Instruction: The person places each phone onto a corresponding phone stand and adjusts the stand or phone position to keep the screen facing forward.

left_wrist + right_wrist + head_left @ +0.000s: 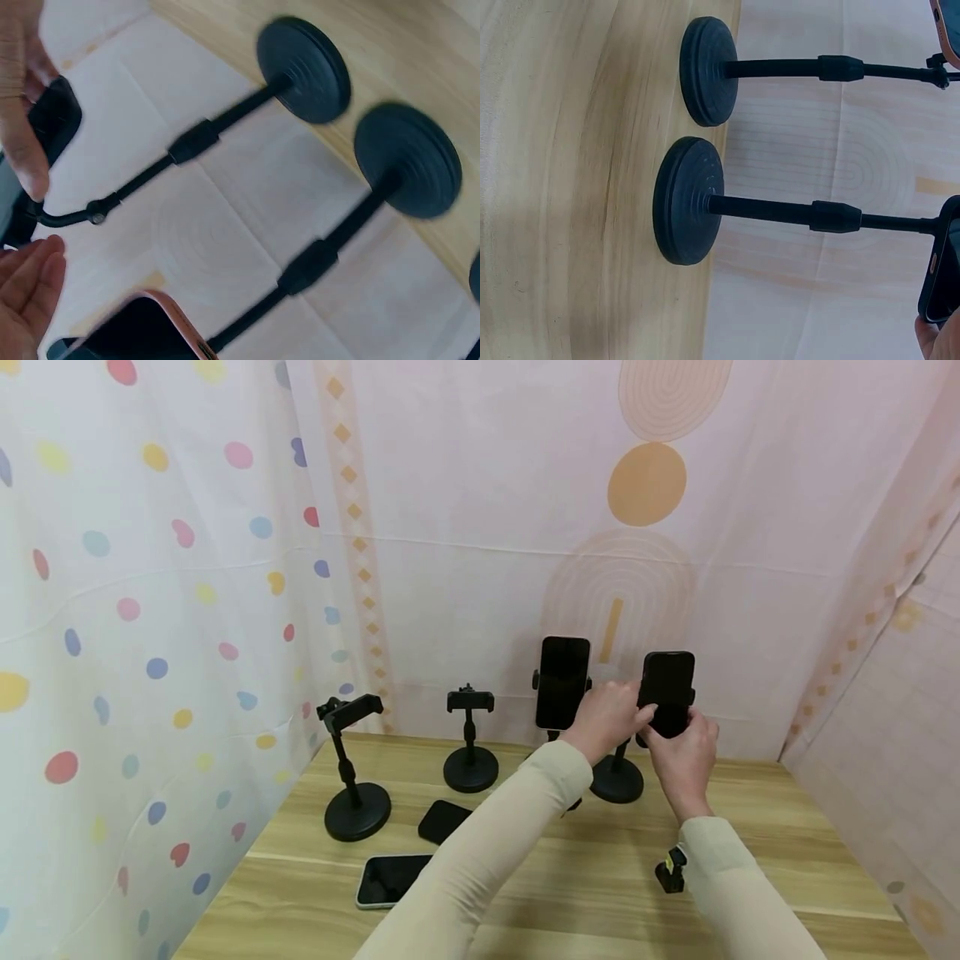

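Observation:
On the rightmost black stand (617, 778), a black smartphone (667, 681) stands upright against the holder. My right hand (686, 760) grips its lower part, thumb across the front. At the phone's left edge, my left hand (611, 718) pinches with the thumb tip on the front and fingers partly hidden behind. The left wrist view shows my left fingertips (51, 251) close to the stand's bent neck (71, 219). In the right wrist view, the phone (936, 281) and part of my right hand (943, 337) appear at the edge.
Left of my hands, another smartphone (562, 681) sits upright in a stand. Two stands with empty holders, one at the far left (358, 810) and one behind (471, 768), share the wooden table (780, 860). Two phones lie flat, one black (442, 821), one light-rimmed (390, 878).

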`<control>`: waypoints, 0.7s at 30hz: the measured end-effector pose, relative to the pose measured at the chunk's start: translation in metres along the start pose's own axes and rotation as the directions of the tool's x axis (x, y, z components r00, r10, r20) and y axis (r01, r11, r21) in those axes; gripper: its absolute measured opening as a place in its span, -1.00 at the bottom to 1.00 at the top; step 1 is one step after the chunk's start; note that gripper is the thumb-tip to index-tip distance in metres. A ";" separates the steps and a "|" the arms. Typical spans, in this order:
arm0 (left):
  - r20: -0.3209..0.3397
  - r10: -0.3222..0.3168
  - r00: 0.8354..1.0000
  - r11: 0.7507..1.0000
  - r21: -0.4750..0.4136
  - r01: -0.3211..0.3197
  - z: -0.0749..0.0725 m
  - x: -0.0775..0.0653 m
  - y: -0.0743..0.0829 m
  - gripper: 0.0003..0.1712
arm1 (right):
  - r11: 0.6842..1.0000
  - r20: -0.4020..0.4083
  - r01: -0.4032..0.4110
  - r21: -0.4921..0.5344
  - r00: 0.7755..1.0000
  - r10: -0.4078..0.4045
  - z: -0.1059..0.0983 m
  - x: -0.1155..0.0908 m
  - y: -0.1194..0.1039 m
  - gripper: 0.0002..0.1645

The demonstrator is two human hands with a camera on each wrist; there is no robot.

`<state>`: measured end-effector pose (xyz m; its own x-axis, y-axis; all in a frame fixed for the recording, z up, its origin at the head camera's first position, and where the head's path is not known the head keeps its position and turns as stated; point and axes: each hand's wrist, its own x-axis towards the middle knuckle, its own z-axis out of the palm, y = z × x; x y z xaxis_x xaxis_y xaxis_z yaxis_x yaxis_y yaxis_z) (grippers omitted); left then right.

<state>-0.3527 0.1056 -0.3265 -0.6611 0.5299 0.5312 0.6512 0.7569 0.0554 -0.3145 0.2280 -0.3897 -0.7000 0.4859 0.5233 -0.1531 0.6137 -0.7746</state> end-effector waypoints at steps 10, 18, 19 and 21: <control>0.119 -0.250 0.961 0.928 -0.254 0.273 -0.001 0.007 0.009 -0.53 | 0.996 0.011 0.007 0.092 1.000 -0.008 -0.007 0.006 0.005 -0.24; 0.145 -0.305 0.941 0.875 -0.348 0.337 -0.002 0.008 0.007 -0.56 | 0.992 0.165 0.020 0.124 0.985 -0.041 -0.025 0.030 -0.006 -0.27; 0.149 -0.316 0.937 0.870 -0.348 0.348 -0.002 0.009 0.007 -0.57 | 0.992 0.200 0.022 0.123 0.979 -0.046 -0.027 0.032 -0.008 -0.29; 0.158 -0.337 0.928 0.857 -0.357 0.371 -0.002 0.009 0.008 -0.61 | 0.993 0.249 0.022 0.116 0.967 -0.050 -0.030 0.036 -0.010 -0.36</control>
<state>-0.3533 0.1156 -0.3196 -0.8917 0.2974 0.3413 0.4457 0.7091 0.5464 -0.3175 0.2579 -0.3521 -0.8433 0.2841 0.4563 -0.2478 0.5479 -0.7990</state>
